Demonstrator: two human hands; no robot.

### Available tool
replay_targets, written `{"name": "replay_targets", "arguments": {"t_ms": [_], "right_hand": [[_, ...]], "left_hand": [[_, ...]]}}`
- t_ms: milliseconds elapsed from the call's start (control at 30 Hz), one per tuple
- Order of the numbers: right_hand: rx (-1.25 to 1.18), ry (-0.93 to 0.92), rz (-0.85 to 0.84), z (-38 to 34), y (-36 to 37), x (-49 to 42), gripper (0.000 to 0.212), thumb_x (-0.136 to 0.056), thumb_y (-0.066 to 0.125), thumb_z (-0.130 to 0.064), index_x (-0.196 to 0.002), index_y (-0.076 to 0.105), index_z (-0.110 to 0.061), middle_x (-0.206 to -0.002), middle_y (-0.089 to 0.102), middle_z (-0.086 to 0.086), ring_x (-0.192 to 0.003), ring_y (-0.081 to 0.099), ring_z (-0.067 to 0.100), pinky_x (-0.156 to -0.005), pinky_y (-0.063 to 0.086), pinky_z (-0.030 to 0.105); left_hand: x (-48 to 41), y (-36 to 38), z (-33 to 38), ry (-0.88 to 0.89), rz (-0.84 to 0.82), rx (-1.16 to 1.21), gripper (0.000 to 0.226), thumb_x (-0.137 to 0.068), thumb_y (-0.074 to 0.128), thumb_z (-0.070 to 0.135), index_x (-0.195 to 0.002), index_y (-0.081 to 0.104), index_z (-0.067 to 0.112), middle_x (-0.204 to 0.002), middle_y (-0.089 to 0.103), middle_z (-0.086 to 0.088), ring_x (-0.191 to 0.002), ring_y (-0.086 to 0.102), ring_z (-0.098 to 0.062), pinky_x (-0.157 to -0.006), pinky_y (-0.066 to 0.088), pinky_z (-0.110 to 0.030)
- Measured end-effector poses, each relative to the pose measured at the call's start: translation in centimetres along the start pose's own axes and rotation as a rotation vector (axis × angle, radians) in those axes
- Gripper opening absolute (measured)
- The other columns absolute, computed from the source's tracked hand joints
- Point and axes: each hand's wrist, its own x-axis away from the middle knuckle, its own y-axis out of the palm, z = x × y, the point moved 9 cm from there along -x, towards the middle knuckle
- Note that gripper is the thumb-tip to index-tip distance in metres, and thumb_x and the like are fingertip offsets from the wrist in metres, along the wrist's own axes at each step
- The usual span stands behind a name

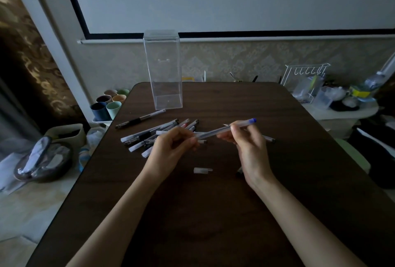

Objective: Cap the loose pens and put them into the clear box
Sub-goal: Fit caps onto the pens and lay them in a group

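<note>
Blue-ended pen [222,130] pinched between left hand [171,147] and right hand [245,142]; loose cap [202,170] on table [213,213].

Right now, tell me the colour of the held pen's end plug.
Blue end plug, clearest in the head view.

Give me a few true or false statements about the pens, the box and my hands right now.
1. The clear box stands upright and empty. True.
2. Both hands hold one pen. True: the left hand and the right hand each grip it.
3. That pen has a red end. False: it is blue.
4. A loose cap lies inside the box. False: it lies on the table.
5. The other pens are stacked in the box. False: they lie on the table.
</note>
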Motion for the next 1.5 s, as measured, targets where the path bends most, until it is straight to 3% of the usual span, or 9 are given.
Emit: {"name": "replay_targets", "arguments": {"t_ms": [67, 267, 533, 633, 767, 867, 1033, 1267, 1500], "right_hand": [[0.059, -0.055, -0.057, -1.3, 0.3, -0.1, 0.007, -0.091, 0.052, -0.023, -0.086, 0.058, -0.022, -0.069, 0.071, -0.014, -0.072, 0.064, -0.006, -0.073, 0.047, 0.011], [0.885, -0.296, -0.107, -3.2, -2.8, -1.5, 0.013, -0.091, 0.051, -0.02, -0.095, 0.064, -0.02, -0.088, 0.058, -0.005, -0.087, 0.054, 0.01, -0.074, 0.041, 0.021], [1.206, -0.05, -0.451, 0.1, -3.2, -1.8, 0.031, -0.084, 0.057, -0.008, -0.102, 0.06, -0.033, -0.115, 0.044, -0.009, -0.112, 0.037, 0.009, -0.095, 0.036, 0.028], [1.24, -0.166, -0.438, -0.4, -2.0, -1.5, 0.022, -0.086, 0.06, -0.02, -0.106, 0.062, -0.03, -0.107, 0.05, -0.012, -0.107, 0.042, 0.007, -0.094, 0.038, 0.028], [1.265, -0.308, -0.461, -0.6, 0.0, -0.8, 0.017, -0.088, 0.058, -0.023, -0.103, 0.064, -0.027, -0.102, 0.056, -0.009, -0.1, 0.046, 0.007, -0.088, 0.039, 0.025], [1.271, -0.392, -0.455, -0.7, 0.7, -0.5, 0.015, -0.088, 0.058, -0.021, -0.102, 0.064, -0.023, -0.102, 0.056, -0.007, -0.099, 0.046, 0.008, -0.085, 0.038, 0.024], [1.002, -0.529, -0.234, -3.1, 0.6, 0.1, 0.012, -0.087, 0.059, -0.016, -0.099, 0.06, -0.014, -0.093, 0.057, -0.004, -0.082, 0.055, 0.006, -0.072, 0.045, 0.016], [-0.003, -0.098, -0.143, -1.8, -0.2, 0.0, 0.01, -0.088, 0.054, -0.006, -0.097, 0.053, -0.008, -0.088, 0.065, 0.009, -0.071, 0.067, 0.015, -0.065, 0.053, 0.02], [-0.145, 0.012, -0.141, -1.1, 0.3, 0.1, 0.01, -0.085, 0.057, -0.008, -0.093, 0.058, -0.012, -0.082, 0.07, 0.005, -0.076, 0.068, 0.02, -0.069, 0.053, 0.026]], "left_hand": [[-0.3, -0.8, 0.2, 0.015, 0.022, -0.034, 0.016, -0.085, 0.054, 0.01, -0.092, 0.057, 0.023, -0.091, 0.065, 0.005, -0.088, 0.064, -0.003, -0.076, 0.051, -0.014], [0.3, -6.5, -2.5, -0.091, 0.399, -0.301, 0.008, -0.086, 0.057, 0.015, -0.093, 0.058, 0.019, -0.085, 0.06, 0.011, -0.081, 0.061, -0.005, -0.065, 0.046, -0.015], [0.2, -6.5, -3.2, -0.127, 0.407, -0.784, 0.032, -0.082, 0.063, 0.02, -0.114, 0.06, 0.016, -0.123, 0.054, -0.01, -0.114, 0.043, -0.029, -0.092, 0.036, -0.042], [-0.2, -3.6, -0.2, 0.149, 0.185, -0.653, 0.033, -0.078, 0.067, 0.023, -0.11, 0.059, 0.02, -0.11, 0.055, 0.001, -0.101, 0.049, -0.009, -0.084, 0.041, -0.027], [0.5, 2.7, -1.2, -0.002, -0.446, -0.54, 0.028, -0.073, 0.066, 0.044, -0.098, 0.057, 0.035, -0.091, 0.049, 0.021, -0.085, 0.052, 0.001, -0.072, 0.045, -0.019], [0.7, 3.6, -1.9, 0.03, -0.5, -0.64, 0.022, -0.078, 0.062, 0.044, -0.097, 0.058, 0.034, -0.093, 0.05, 0.019, -0.085, 0.052, -0.001, -0.075, 0.048, -0.023], [0.3, 2.8, -1.4, 0.072, -0.352, -0.599, 0.019, -0.081, 0.055, 0.045, -0.093, 0.058, 0.03, -0.095, 0.052, 0.016, -0.083, 0.054, -0.001, -0.074, 0.05, -0.022], [0.2, 1.2, 0.5, 0.158, -0.07, -0.472, 0.018, -0.084, 0.053, 0.03, -0.1, 0.058, 0.023, -0.096, 0.061, 0.009, -0.086, 0.059, -0.001, -0.076, 0.05, -0.016], [0.4, 0.8, 1.5, 0.218, -0.002, -0.431, 0.02, -0.083, 0.058, 0.025, -0.102, 0.06, 0.02, -0.097, 0.062, 0.008, -0.086, 0.058, -0.001, -0.079, 0.046, -0.008]]}}
